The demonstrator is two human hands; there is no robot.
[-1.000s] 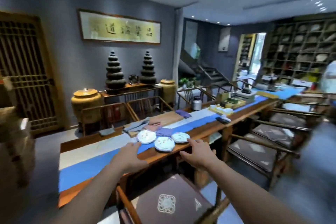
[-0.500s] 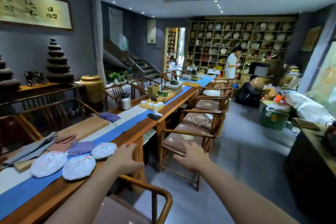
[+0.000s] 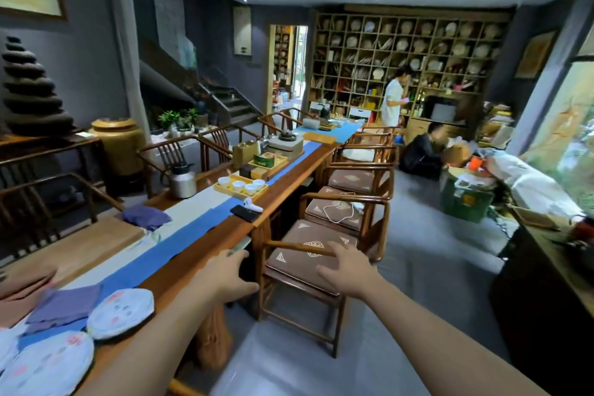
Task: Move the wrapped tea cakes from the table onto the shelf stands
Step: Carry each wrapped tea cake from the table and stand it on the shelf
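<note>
beside both empty hands [image 3: 225,276] [image 3: 345,273], tea cakes [image 3: 120,312] lie.

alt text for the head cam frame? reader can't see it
Both hands, left hand and right hand, reach forward open and empty beside a long wooden table. Wrapped tea cakes lie at its near left end on a blue runner. A wall shelf of cubbies stands across the room, with wooden chairs along the table.

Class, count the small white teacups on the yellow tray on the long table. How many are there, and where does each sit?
4, in a row on the tray: the far-left cup, the next, the third, and the right-end cup. None looks hidden.
</note>
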